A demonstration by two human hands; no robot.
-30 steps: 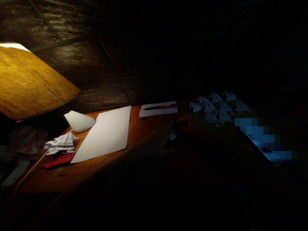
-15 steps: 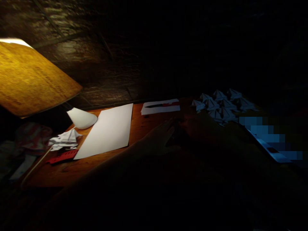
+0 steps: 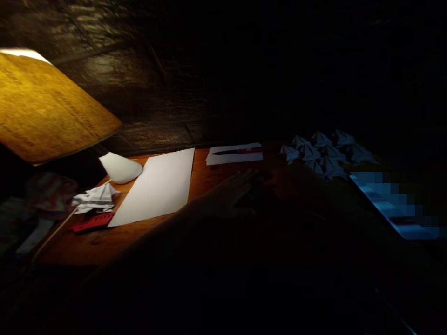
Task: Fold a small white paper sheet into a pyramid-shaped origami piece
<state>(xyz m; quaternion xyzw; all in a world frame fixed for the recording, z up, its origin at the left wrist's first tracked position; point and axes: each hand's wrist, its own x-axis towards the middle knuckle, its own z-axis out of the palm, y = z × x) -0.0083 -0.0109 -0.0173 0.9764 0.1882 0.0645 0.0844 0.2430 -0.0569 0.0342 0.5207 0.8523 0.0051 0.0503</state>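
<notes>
My left hand point(image 3: 232, 193) reaches over the dark front middle of the wooden table point(image 3: 204, 179), its fingers stretched out and low. Close beside it is my right hand point(image 3: 288, 184), a dim shape whose fingers are lost in shadow. Whatever lies between or under the hands is too dark to make out. Just beyond them, a knife point(image 3: 237, 151) with a black blade and red handle rests on some white paper point(image 3: 216, 160). To the right of the knife sit several folded white paper pieces point(image 3: 330, 153) in a cluster.
A large white sheet point(image 3: 157, 186) lies left of my hands. Farther left are a curled white paper point(image 3: 120, 168), a crumpled folded paper point(image 3: 96, 197) and a red object point(image 3: 92, 222). A yellow lampshade point(image 3: 56, 107) hangs upper left. A bluish lit screen point(image 3: 387, 204) is at right.
The view has shifted slightly. My left hand's fingers have moved a little right, closer to my right hand, and its thumb shows less clearly. Objects on the table keep their places.
</notes>
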